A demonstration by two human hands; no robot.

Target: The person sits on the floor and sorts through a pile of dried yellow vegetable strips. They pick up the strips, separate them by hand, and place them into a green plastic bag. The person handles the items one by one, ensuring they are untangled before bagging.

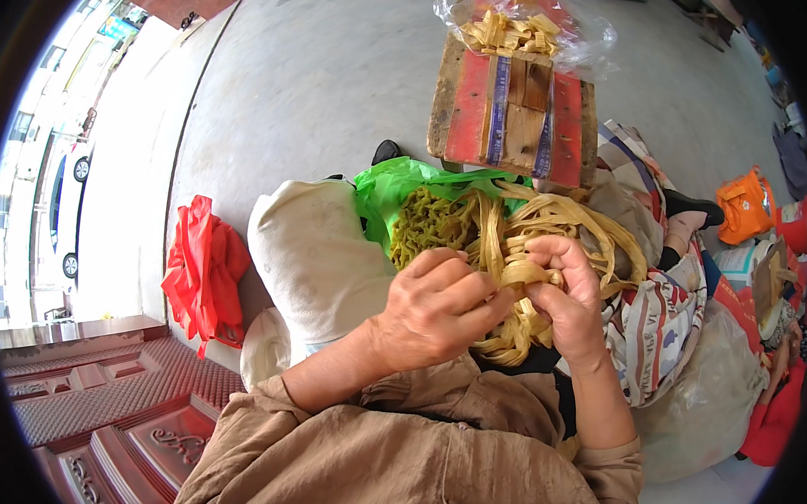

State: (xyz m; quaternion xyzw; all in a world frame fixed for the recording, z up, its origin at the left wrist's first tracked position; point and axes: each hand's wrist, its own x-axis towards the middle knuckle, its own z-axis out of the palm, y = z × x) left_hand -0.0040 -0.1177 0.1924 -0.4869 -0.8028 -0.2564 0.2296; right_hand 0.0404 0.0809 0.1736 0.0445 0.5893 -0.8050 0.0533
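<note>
My right hand (571, 302) pinches a flat tan fibrous strip (527, 272) that is curled into a loop, its material unclear. Against the loop's left side, my left hand (440, 311) has its fingers curled in, its fingertips partly hidden behind its knuckles. A bundle of long tan strips (564, 218) drapes across my lap and hangs below the hands. Just beyond the left hand lies a heap of knotted yellow-green pieces (429, 220) in a bright green plastic bag (400, 174).
Ahead is a worn wooden stool (465, 107) bearing short pale-yellow pieces (509, 32) on clear plastic film (590, 38). A red bag (205, 274) lies left, near a carved door (175, 437). At right are an orange bag (742, 203), a large translucent sack (700, 401) and another person's arm (777, 377).
</note>
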